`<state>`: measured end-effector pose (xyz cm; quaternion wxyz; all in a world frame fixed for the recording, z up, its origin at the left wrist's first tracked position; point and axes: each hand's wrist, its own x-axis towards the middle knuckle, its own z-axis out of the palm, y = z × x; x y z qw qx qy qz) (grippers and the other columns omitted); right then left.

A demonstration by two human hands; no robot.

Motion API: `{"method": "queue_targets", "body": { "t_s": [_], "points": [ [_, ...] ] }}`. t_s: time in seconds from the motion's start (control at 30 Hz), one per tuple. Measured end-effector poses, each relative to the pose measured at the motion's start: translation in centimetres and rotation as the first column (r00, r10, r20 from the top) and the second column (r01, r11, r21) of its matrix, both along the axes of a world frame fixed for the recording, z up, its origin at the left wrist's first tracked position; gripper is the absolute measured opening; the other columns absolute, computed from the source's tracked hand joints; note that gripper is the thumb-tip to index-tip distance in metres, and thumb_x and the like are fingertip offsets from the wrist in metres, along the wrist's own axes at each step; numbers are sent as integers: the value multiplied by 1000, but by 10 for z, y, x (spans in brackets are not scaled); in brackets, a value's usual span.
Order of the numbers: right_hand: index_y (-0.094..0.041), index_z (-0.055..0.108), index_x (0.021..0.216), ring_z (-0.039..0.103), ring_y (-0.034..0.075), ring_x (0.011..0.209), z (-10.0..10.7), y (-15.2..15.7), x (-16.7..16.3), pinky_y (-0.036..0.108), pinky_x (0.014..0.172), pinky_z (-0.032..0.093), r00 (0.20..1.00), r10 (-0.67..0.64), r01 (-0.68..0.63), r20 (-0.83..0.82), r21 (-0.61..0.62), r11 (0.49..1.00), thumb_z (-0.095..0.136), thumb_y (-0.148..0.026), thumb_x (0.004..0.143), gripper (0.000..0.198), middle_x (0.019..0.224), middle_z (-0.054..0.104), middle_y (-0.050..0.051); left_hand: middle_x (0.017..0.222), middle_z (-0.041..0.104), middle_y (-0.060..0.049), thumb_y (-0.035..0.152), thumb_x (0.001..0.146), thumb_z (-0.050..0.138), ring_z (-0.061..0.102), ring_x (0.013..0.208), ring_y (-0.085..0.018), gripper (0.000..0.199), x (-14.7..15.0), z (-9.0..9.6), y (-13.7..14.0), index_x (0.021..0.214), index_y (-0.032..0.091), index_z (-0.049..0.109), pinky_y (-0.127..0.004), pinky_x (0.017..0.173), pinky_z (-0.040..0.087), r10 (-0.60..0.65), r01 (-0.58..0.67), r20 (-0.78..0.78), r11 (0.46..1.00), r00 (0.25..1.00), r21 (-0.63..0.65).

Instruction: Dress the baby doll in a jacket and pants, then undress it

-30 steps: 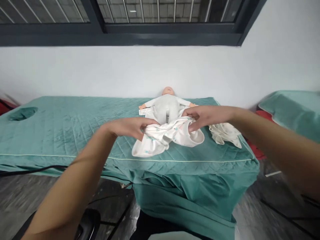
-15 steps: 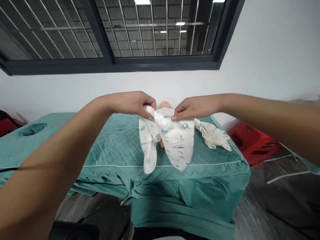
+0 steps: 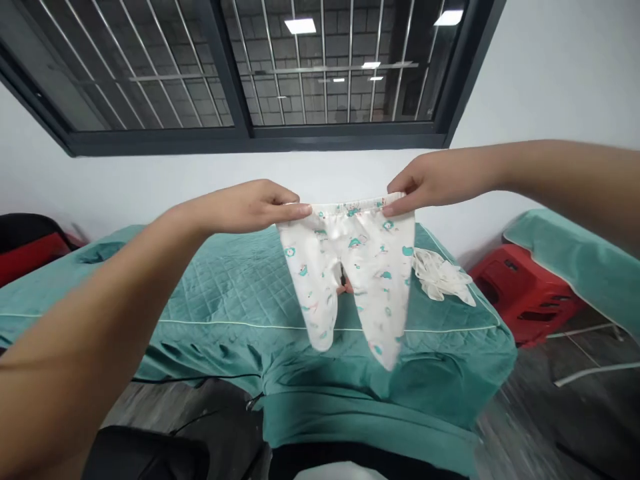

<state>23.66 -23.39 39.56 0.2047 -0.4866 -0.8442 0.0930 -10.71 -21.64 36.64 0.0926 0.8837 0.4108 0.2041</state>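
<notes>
— Above the green padded table, where are the baby pants?
— Hanging there, left hand and right hand each pinching the waistband; keep it taut and level.

Bed – teal quilted cover, pale piping along front edge, face hole near far left | crumpled white cloth – on bed's right end, near the edge | red plastic stool – on floor between the two beds | second teal bed at right | barred window above white wall.
</notes>
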Motion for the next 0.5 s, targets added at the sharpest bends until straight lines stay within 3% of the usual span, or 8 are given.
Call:
{"method": "queue_targets", "body": {
  "t_s": [0.07, 0.13, 0.2, 0.37, 0.5],
  "points": [
    [-22, 72, 77, 70, 23, 97, 2, -11, -7, 38, 88, 58, 998, 10, -1, 59, -151, 989, 72, -61, 81, 39, 84, 71, 0, 60, 43, 1, 57, 82, 65, 44, 57, -12, 44, -4, -2, -6, 63, 19, 53, -25, 57, 33, -17, 15, -42, 998, 999, -57],
    [-22, 73, 77, 70, 25, 98, -2, -18, -18, 41, 91, 57, 1000, 15, -12, 10, -251, 968, 72, -56, 83, 35, 83, 72, 2, 59, 42, 1, 56, 85, 63, 41, 56, -11, 44, -3, -8, -9, 64, 19, 53, -26, 56, 30, 31, -30, 70, 1000, 997, -5],
    [-23, 73, 78, 69, 25, 100, -10, -20, -30, 44, 93, 57, 990, 32, -73, -140, -295, 953, 72, -56, 84, 33, 85, 72, 3, 61, 44, 1, 52, 88, 63, 42, 58, -11, 39, 1, -17, -6, 68, 19, 55, -27, 57, 30, 63, -80, 236, 995, 970, 66],
    [-23, 73, 84, 67, 25, 106, -46, -10, -66, 46, 100, 55, 873, 139, -288, -468, -264, 921, 69, -59, 87, 36, 100, 73, 6, 66, 46, 3, 41, 91, 67, 37, 63, -9, 27, 17, -42, 13, 81, 18, 57, -27, 63, 32, 15, -177, 549, 954, 836, 243],
    [-26, 71, 110, 60, 24, 120, -78, 9, -93, 45, 105, 51, 783, 211, -380, -586, -180, 907, 63, -56, 92, 36, 121, 69, 5, 70, 45, 4, 35, 92, 68, 34, 63, -7, 22, 25, -56, 29, 91, 16, 57, -25, 65, 33, -77, -145, 658, 950, 749, 277]
  ]
}}
